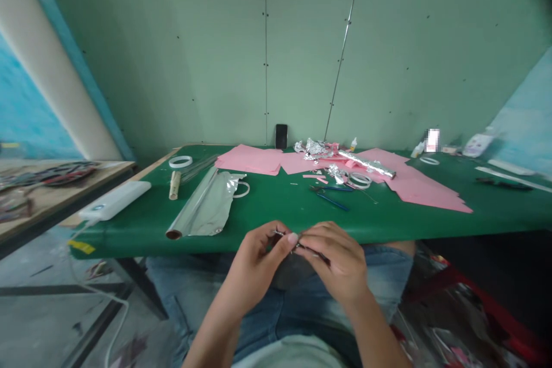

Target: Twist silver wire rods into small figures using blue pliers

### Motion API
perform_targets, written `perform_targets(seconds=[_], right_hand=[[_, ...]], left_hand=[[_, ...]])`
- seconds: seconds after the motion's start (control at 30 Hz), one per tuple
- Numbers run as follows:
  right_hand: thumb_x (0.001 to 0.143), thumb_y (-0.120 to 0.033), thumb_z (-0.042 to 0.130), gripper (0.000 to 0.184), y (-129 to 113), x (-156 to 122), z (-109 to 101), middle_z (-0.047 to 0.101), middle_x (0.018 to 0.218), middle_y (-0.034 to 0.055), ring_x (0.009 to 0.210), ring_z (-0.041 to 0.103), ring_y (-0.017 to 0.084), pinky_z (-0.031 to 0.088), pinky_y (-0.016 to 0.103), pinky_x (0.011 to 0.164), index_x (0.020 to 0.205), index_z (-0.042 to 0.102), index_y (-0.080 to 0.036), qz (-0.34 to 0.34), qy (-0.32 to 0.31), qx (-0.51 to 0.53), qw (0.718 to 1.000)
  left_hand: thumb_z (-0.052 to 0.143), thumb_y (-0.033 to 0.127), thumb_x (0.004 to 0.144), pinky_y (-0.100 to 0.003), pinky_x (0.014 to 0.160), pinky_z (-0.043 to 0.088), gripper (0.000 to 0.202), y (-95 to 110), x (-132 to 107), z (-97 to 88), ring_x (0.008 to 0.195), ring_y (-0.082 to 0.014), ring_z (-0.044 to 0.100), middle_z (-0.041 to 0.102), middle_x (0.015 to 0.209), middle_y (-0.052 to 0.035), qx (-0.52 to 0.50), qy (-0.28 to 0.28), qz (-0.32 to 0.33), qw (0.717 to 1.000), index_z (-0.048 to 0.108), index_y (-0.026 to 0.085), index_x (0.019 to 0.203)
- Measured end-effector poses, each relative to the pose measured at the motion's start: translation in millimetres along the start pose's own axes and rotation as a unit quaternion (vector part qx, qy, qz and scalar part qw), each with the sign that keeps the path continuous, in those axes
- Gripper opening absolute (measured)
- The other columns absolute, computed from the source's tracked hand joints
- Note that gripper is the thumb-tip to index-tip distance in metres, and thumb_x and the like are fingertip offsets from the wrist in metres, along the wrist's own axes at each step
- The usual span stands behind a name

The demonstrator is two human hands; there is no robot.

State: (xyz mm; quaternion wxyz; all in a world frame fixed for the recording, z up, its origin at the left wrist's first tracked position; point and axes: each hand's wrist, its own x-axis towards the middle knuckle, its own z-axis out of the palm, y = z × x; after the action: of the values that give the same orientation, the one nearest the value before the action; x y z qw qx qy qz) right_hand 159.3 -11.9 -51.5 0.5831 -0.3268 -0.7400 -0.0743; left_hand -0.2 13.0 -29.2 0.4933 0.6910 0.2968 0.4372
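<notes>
My left hand [259, 256] and my right hand [338, 259] meet just in front of the table's near edge, above my lap. Between the fingertips is a thin, silvery and dark piece [279, 233], pinched by both hands. Its kind is too small and covered to make out. Beyond the hands, blue-handled pliers [334, 201] lie on the green table [276, 207]. To their left rests a roll of aluminium foil [196, 204], partly unrolled. Farther back, crumpled foil [318, 148] and a long foil-covered stick [366, 164] lie over pink paper [425, 187].
More pink sheets [250, 160] lie at the back, below an upright phone [281, 137]. White rings [180, 161] and a beige roll [174, 185] are at the left. A white device [116, 201] with a cable crosses the left edge. A dark tool [504, 184] lies far right.
</notes>
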Motion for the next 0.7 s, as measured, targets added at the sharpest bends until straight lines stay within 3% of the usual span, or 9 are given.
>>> perform_targets(seconds=[0.1, 0.2, 0.33, 0.4, 0.43, 0.5, 0.57, 0.63, 0.7], right_hand=[[0.087, -0.013, 0.064, 0.011, -4, 1, -3, 0.075, 0.080, 0.0037, 0.073, 0.069, 0.017, 0.053, 0.031, 0.071, 0.089, 0.070, -0.022, 0.024, 0.004, -0.005, 1.000], [0.090, -0.020, 0.061, 0.016, -11, 2, -6, 0.074, 0.071, 0.0018, 0.064, 0.068, 0.015, 0.051, 0.025, 0.061, 0.074, 0.067, -0.022, 0.170, 0.008, 0.055, 0.984], [0.088, -0.042, 0.063, 0.035, -12, 4, -9, 0.069, 0.056, 0.0011, 0.049, 0.063, 0.014, 0.049, 0.023, 0.049, 0.061, 0.060, -0.020, 0.388, -0.069, 0.263, 0.881], [0.084, -0.048, 0.066, 0.038, -10, 4, -10, 0.068, 0.053, 0.0015, 0.045, 0.061, 0.014, 0.049, 0.024, 0.046, 0.061, 0.059, -0.019, 0.439, -0.084, 0.336, 0.829], [0.083, -0.049, 0.067, 0.038, -9, 3, -10, 0.068, 0.053, 0.0014, 0.044, 0.061, 0.014, 0.050, 0.024, 0.045, 0.062, 0.059, -0.019, 0.444, -0.081, 0.350, 0.821], [0.085, -0.045, 0.066, 0.034, -10, 3, -9, 0.069, 0.055, 0.0012, 0.047, 0.062, 0.014, 0.050, 0.024, 0.048, 0.063, 0.060, -0.019, 0.415, -0.055, 0.318, 0.851], [0.088, -0.034, 0.063, 0.026, -13, 3, -8, 0.072, 0.062, 0.0013, 0.056, 0.066, 0.015, 0.052, 0.024, 0.054, 0.066, 0.064, -0.020, 0.340, -0.005, 0.215, 0.915], [0.089, -0.023, 0.062, 0.018, -15, 3, -6, 0.075, 0.071, 0.0016, 0.066, 0.070, 0.016, 0.054, 0.025, 0.062, 0.071, 0.067, -0.022, 0.235, 0.040, 0.098, 0.966], [0.088, -0.016, 0.062, 0.015, -15, 3, -5, 0.076, 0.075, 0.0018, 0.071, 0.071, 0.017, 0.055, 0.027, 0.068, 0.078, 0.069, -0.024, 0.127, 0.062, 0.024, 0.990]], left_hand=[[0.055, 0.039, 0.094, -0.024, 0.061, 0.038, 0.028, -1, 0, -1.3, 0.067, -0.0140, 0.049, 0.056, 0.072, -0.0008, 0.070, 0.013, 0.060, 0.996, 0.058, 0.017, 0.077], [0.054, 0.029, 0.096, -0.027, 0.067, 0.040, 0.020, -4, 4, -6.0, 0.071, -0.0151, 0.055, 0.060, 0.077, -0.0016, 0.162, 0.017, 0.167, 0.972, 0.059, 0.019, 0.079], [0.060, 0.020, 0.092, -0.032, 0.074, 0.039, 0.010, -10, 11, -14.9, 0.075, -0.0164, 0.061, 0.068, 0.081, -0.0022, 0.299, -0.007, 0.335, 0.894, 0.064, 0.021, 0.083], [0.065, 0.020, 0.090, -0.033, 0.074, 0.039, 0.005, -14, 13, -16.1, 0.074, -0.0163, 0.061, 0.070, 0.082, -0.0015, 0.327, 0.003, 0.383, 0.864, 0.066, 0.022, 0.086], [0.067, 0.021, 0.088, -0.033, 0.074, 0.040, 0.003, -16, 13, -15.2, 0.074, -0.0163, 0.061, 0.069, 0.082, -0.0013, 0.325, 0.020, 0.389, 0.862, 0.066, 0.023, 0.087], [0.073, 0.024, 0.084, -0.031, 0.071, 0.041, 0.009, -17, 11, -10.6, 0.072, -0.0159, 0.058, 0.066, 0.081, -0.0011, 0.277, 0.080, 0.363, 0.886, 0.064, 0.022, 0.085], [0.075, 0.028, 0.081, -0.027, 0.061, 0.039, 0.018, -15, 7, -4.2, 0.066, -0.0142, 0.053, 0.059, 0.074, 0.0001, 0.188, 0.137, 0.288, 0.929, 0.059, 0.020, 0.078], [0.071, 0.035, 0.084, -0.025, 0.054, 0.034, 0.028, -10, 3, 1.6, 0.059, -0.0123, 0.045, 0.050, 0.065, 0.0019, 0.109, 0.126, 0.194, 0.967, 0.054, 0.019, 0.068], [0.063, 0.042, 0.089, -0.025, 0.052, 0.030, 0.037, -3, 0, 5.4, 0.058, -0.0118, 0.040, 0.045, 0.062, 0.0019, 0.051, 0.085, 0.108, 0.989, 0.054, 0.017, 0.062]])
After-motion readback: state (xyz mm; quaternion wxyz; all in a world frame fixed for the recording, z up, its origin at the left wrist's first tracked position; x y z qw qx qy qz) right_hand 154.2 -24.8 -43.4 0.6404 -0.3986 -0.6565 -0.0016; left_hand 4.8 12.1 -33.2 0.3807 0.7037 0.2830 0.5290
